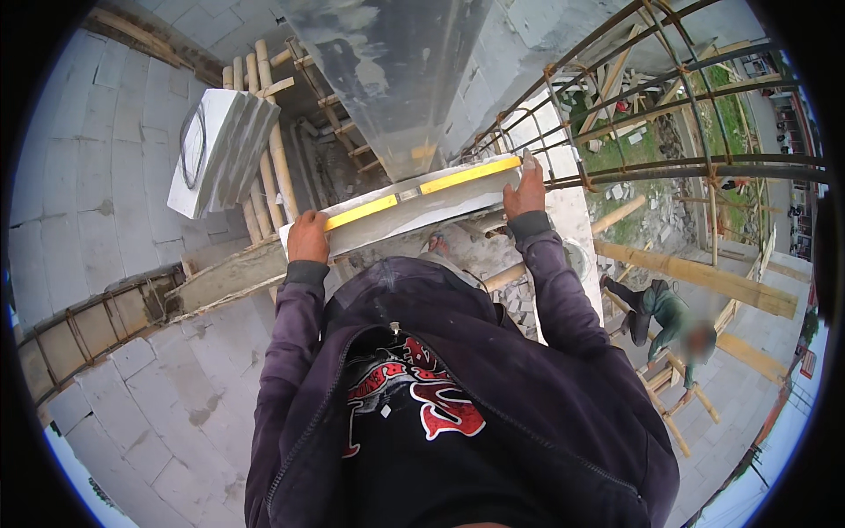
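A yellow spirit level lies lengthwise along a long light-grey block, tilted up to the right in view. My left hand is closed around the level's left end, at the block's left edge. At the opposite end, my right hand grips the level with a finger at its tip. The undersides of both hands' fingers are hidden. Wet-looking mortar shows on the wall top left of the block.
Stacked pale blocks with a wire loop rest on bamboo poles at left. A smooth grey column rises ahead. Rebar cages stand at right. Below right, another person is on bamboo scaffolding near a timber beam.
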Motion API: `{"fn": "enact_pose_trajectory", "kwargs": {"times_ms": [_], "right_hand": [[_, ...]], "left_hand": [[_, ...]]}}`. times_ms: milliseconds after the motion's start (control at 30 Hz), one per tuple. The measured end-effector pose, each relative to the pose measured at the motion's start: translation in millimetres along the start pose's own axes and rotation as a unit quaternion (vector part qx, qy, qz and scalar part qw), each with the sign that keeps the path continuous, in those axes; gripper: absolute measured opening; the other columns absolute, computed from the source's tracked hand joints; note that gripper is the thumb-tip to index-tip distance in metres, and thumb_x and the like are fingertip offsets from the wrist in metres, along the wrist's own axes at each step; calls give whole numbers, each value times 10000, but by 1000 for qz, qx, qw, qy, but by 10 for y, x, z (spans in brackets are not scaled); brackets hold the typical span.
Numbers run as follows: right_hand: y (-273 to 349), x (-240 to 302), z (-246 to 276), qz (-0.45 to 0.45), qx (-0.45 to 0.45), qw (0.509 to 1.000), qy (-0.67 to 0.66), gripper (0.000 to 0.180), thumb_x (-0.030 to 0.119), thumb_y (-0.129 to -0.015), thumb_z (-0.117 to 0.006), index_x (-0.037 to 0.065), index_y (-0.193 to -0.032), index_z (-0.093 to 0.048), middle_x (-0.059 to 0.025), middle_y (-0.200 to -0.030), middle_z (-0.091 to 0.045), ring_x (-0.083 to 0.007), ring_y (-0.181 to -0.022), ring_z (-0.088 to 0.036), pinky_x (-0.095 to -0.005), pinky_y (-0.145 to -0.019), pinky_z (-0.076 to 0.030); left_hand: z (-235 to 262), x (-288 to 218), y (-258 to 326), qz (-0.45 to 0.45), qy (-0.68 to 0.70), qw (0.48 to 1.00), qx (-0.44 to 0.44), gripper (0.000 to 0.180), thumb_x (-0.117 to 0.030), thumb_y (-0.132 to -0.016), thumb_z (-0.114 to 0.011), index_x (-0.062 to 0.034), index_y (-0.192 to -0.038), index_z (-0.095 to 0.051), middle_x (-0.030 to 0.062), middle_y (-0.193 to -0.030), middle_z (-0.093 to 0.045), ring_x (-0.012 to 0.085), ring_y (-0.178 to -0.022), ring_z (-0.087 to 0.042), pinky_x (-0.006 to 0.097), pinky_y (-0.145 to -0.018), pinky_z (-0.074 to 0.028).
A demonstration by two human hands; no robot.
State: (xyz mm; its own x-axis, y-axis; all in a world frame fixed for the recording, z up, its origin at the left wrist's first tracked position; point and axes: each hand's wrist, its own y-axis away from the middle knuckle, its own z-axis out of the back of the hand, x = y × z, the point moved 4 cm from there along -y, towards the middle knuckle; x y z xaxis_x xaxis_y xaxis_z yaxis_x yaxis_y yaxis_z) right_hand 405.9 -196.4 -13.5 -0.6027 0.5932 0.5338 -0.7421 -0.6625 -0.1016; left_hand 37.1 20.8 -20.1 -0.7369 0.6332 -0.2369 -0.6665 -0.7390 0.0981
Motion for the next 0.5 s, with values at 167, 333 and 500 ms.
{"fn": "enact_pose_trajectory", "kwargs": {"times_ms": [167,333,500], "right_hand": [[-273,-373,-207,-81,68,994,-16,692,63,-751,-716,-46,-1381,-449,-275,-1268,-564,-429,-1212,-536,-445,-1036,-442],[-267,-369,-255,-75,51,996,-8,622,50,-773,-697,-34,-1350,-485,-287,-1258,-582,-436,-1197,-552,-454,-1018,-455],[-292,-347,-288,-85,28,996,-23,506,28,-802,-676,-29,-1279,-518,-297,-1159,-624,-453,-1129,-585,-468,-986,-465]], "left_hand": [[31,88,18,36,15,995,-88,351,-11,-731,-705,-77,-1072,-650,120,-1081,-643,352,-1083,-574,442,-903,-477],[-55,357,161,142,75,983,-87,360,-7,-753,-724,-60,-1098,-636,169,-1055,-642,390,-1004,-614,454,-844,-502],[-31,350,178,123,75,984,-107,252,-28,-776,-721,-51,-1020,-660,178,-965,-659,395,-933,-632,463,-803,-505]]}}
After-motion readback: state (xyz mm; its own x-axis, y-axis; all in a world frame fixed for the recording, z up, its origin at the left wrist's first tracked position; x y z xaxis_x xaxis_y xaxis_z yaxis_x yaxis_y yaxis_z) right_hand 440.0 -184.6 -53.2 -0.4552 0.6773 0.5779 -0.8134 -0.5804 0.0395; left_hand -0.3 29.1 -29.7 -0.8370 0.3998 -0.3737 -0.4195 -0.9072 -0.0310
